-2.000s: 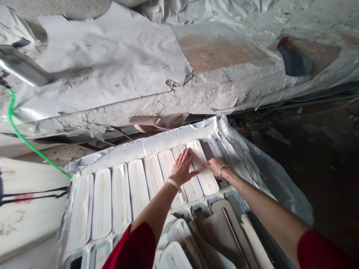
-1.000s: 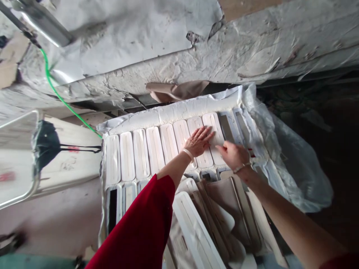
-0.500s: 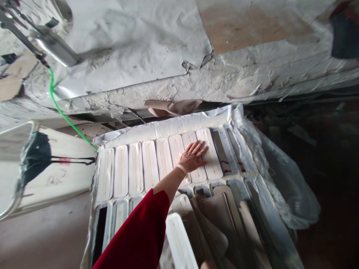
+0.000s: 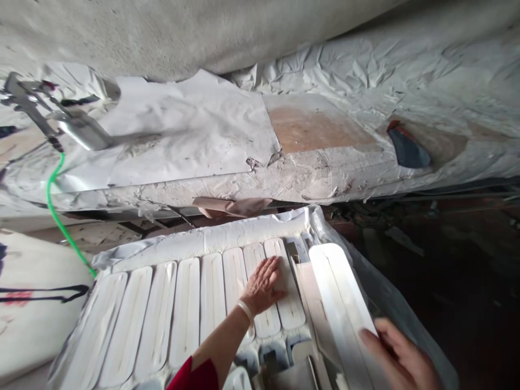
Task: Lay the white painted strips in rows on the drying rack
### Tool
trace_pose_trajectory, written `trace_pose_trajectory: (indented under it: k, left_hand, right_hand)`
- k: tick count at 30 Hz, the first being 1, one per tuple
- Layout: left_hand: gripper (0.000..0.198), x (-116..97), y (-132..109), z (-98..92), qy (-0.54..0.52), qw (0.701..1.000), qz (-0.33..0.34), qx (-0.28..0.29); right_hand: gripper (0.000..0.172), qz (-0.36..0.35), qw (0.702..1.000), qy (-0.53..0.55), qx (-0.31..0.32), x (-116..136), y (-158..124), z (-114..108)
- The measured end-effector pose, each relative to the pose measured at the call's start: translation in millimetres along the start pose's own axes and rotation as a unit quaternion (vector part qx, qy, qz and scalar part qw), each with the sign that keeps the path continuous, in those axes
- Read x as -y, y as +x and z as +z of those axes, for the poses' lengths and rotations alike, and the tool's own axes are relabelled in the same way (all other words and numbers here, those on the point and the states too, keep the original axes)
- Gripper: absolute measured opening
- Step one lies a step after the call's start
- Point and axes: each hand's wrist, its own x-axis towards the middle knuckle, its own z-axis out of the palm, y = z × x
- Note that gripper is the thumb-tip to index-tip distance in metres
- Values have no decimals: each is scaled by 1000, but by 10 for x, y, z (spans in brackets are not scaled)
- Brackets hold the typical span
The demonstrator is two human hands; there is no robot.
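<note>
My left hand [image 4: 262,287], below a red sleeve [image 4: 197,375], lies flat with fingers stretched over the right end of a row of long white panels [image 4: 187,309]. These have rounded ends and a thin line down the middle. At lower right, my right hand [image 4: 400,352] grips the edge of a similar white panel [image 4: 337,287], which is tilted over the row's right end. A beige, leather-like piece [image 4: 312,295] shows beside and under this panel. More beige-brown pieces [image 4: 294,375] stick up from the front slots, partly out of frame.
The panels sit in a slotted frame edged with white plastic sheeting [image 4: 203,244]. Behind it runs a bench [image 4: 190,135] covered in stained white sheet. A spray gun with a metal cup [image 4: 85,130] and green hose [image 4: 52,211] stands at left. A white container [image 4: 36,319] is beside the frame.
My right hand has come into view from below, bringing a white panel up over the right end of the row. My left hand stays on the row. The camera view has tilted up.
</note>
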Motion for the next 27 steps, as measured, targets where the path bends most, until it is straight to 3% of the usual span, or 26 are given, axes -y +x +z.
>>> trace_pose_trajectory:
  k: [3, 7, 11, 16, 23, 27]
  left_hand:
    - [68, -8, 75, 14, -5, 1000, -11, -14]
    - [64, -6, 177, 5, -11, 999, -35, -18]
    - [55, -1, 255, 13, -17, 999, -35, -14]
    - [60, 31, 276, 43, -26, 999, -27, -6]
    - [79, 75, 381, 8, -26, 998, -62, 13]
    - [82, 122, 429, 21, -24, 998, -55, 12]
  right_hand:
    - [41, -86, 996, -8, 20, 76, 540, 185]
    - [43, -109, 993, -33, 32, 32, 931, 451]
    - [42, -122, 990, -72, 28, 29, 1106, 415]
    - [36, -157, 972, -157, 75, 183, 1287, 293]
    - [35, -184, 972, -126, 78, 229, 1444, 700]
    - [37, -173, 975, -123, 58, 63, 1554, 702]
